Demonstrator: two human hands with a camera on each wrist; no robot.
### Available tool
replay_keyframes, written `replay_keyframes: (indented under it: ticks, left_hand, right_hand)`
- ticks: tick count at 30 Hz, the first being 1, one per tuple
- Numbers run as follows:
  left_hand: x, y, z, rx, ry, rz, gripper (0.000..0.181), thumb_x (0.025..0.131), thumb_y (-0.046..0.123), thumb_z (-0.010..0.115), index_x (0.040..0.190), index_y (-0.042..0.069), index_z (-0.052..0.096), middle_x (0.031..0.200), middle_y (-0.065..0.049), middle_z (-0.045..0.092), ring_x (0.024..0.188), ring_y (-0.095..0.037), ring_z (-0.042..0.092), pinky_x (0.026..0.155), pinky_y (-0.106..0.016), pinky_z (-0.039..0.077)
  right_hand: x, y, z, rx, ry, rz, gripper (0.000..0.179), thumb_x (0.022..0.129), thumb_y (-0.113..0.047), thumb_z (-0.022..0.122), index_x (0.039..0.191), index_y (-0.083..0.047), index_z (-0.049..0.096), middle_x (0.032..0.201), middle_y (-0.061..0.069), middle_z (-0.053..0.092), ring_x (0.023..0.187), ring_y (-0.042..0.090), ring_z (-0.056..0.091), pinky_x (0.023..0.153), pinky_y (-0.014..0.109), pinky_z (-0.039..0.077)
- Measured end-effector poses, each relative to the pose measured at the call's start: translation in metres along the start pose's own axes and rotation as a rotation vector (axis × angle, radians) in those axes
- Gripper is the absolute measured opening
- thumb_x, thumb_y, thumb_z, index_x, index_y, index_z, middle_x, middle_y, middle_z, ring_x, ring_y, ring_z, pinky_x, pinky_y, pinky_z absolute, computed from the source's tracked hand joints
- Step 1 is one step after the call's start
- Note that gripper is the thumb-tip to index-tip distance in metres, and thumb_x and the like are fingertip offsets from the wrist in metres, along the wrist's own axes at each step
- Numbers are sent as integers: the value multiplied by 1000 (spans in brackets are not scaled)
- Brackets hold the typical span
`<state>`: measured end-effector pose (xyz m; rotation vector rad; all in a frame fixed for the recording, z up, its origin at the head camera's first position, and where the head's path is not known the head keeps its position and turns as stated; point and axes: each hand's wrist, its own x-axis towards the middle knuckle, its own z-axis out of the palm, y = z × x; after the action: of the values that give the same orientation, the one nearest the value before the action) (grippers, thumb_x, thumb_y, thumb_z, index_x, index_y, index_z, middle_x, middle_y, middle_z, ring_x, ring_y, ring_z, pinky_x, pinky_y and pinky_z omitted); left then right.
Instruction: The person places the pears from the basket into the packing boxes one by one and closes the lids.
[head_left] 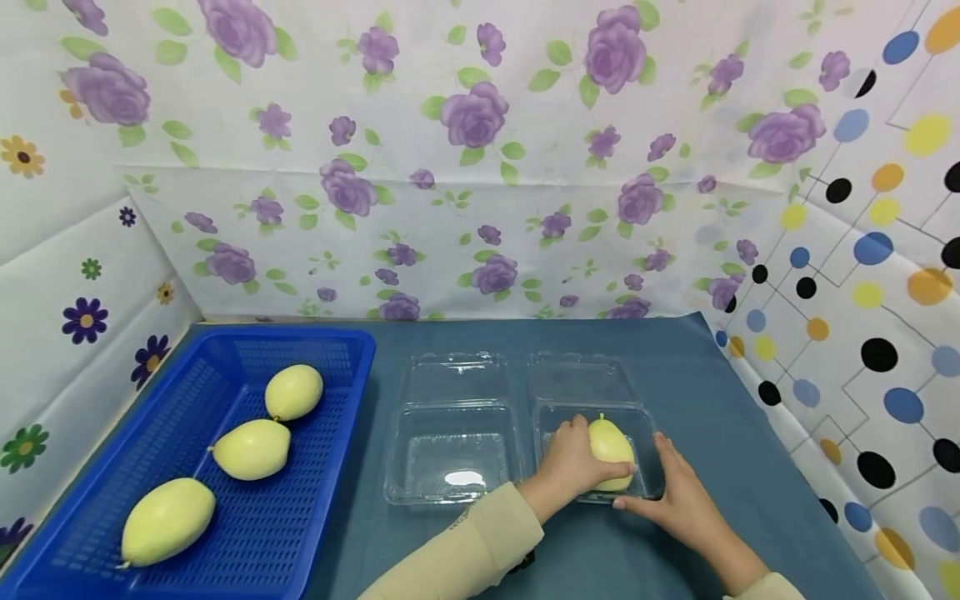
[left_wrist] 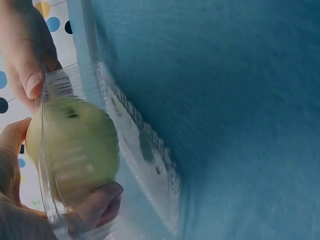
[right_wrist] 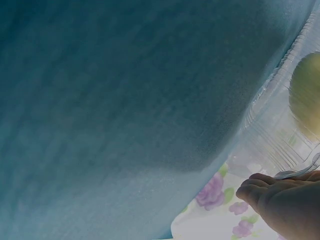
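A pale yellow melon (head_left: 611, 450) sits in the base of the right-hand clear plastic clamshell box (head_left: 647, 423), its stem pointing to the back. My left hand (head_left: 572, 458) grips it from the left, with the thumb across its front and the fingers reaching down inside the box. Through the clear wall, the left wrist view shows the melon (left_wrist: 75, 150) with fingertips beneath it. My right hand (head_left: 686, 500) rests at the box's right front corner, thumb by the front rim and straight fingers along the right side. In the right wrist view those fingers (right_wrist: 260, 187) lie against the wall.
Left of this box stands a second open clamshell box (head_left: 457, 454), with no fruit in it. A blue plastic basket (head_left: 352, 400) at the left holds three more melons (head_left: 251, 450). Patterned sheets (head_left: 450, 233) border the blue-grey cloth (head_left: 720, 400) at the back and sides.
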<state>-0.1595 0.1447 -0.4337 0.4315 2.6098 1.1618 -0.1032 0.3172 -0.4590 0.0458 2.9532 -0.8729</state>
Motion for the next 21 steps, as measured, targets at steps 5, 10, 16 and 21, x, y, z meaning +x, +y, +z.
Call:
replay_keyframes:
  ticks: [5, 10, 16, 21]
  left_hand:
    - [1, 2, 6, -10, -5, -11, 87, 70, 53, 79, 130, -1, 47, 101, -12, 56, 74, -17, 57, 57, -27, 48]
    - [3, 3, 8, -28, -7, -22, 84, 69, 52, 79, 128, 0, 49, 99, -12, 57, 74, -18, 57, 57, -28, 48]
    - [5, 3, 10, -60, -36, -60, 88, 70, 52, 79, 133, -1, 46, 106, -15, 58, 80, -22, 59, 61, -32, 50]
    - [6, 4, 12, -55, -43, -58, 87, 70, 53, 78, 132, 0, 47, 104, -13, 57, 78, -20, 58, 60, -31, 49]
  right_hand:
    - [-1, -1, -1, -11, -10, 10, 124, 68, -58, 77, 145, 14, 13, 147, 41, 17, 132, 59, 19, 96, 71, 29]
    - [0, -1, -2, -22, -9, 11, 124, 68, -58, 76, 145, 15, 13, 147, 41, 17, 132, 59, 19, 96, 71, 29]
    - [0, -1, -1, 0, -10, 3, 122, 69, -56, 77, 145, 15, 13, 147, 41, 17, 132, 59, 19, 96, 71, 30]
    - [0, 0, 0, 5, -8, 2, 121, 69, -55, 78, 145, 15, 14, 147, 41, 17, 132, 58, 20, 96, 70, 32]
